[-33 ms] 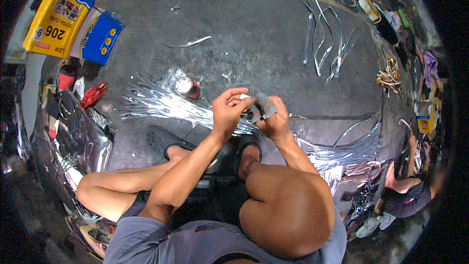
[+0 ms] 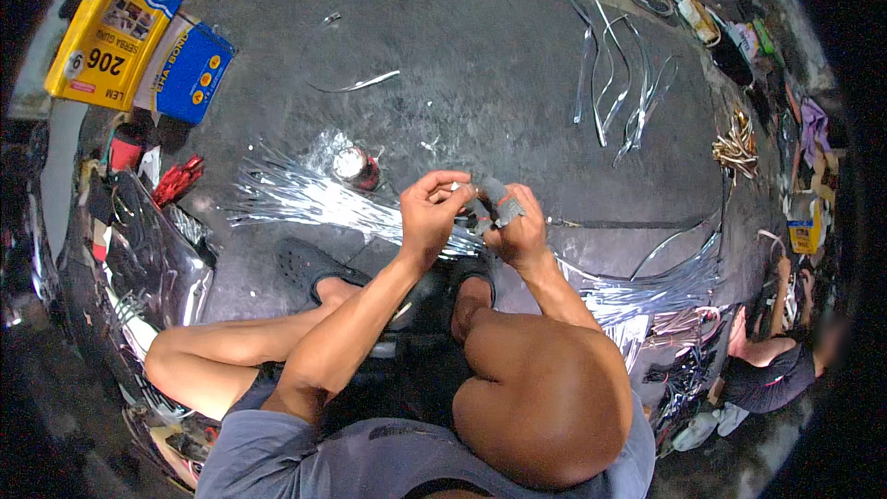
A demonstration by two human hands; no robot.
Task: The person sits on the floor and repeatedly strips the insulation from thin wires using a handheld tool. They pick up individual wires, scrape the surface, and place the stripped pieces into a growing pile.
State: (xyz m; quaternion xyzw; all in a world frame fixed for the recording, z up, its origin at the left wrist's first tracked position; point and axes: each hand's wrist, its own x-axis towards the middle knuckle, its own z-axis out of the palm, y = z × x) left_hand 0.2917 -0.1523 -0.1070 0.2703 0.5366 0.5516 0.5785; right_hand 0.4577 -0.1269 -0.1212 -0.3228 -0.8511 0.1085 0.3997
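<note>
In front of my knees, my two hands meet over a small, dark grey curved piece [image 2: 491, 191] whose kind I cannot make out. My left hand [image 2: 429, 220] pinches near its left end, fingertips pressed together. The fingers of my right hand [image 2: 521, 233] are closed around the other side, where a lighter grey flap [image 2: 509, 210] shows. Below and left of the hands, a bundle of shiny silver strips [image 2: 319, 199] lies on the dark floor mat. Just behind that bundle stands a small round tin [image 2: 368, 173] with a whitish top and reddish side.
Yellow [image 2: 111, 32] and blue [image 2: 194, 69] cans stand at far left, above a red bundle [image 2: 178, 181]. Loose silver strips [image 2: 605, 83] lie at far right, gold strips [image 2: 736, 143] beyond. More silver strips [image 2: 656, 286] lie by my right knee. Another person [image 2: 771, 374] sits at right.
The grey piece has shifted slightly between my fingers, and the whitish bit at my left fingertips shows less. Both hands stay in nearly the same place.
</note>
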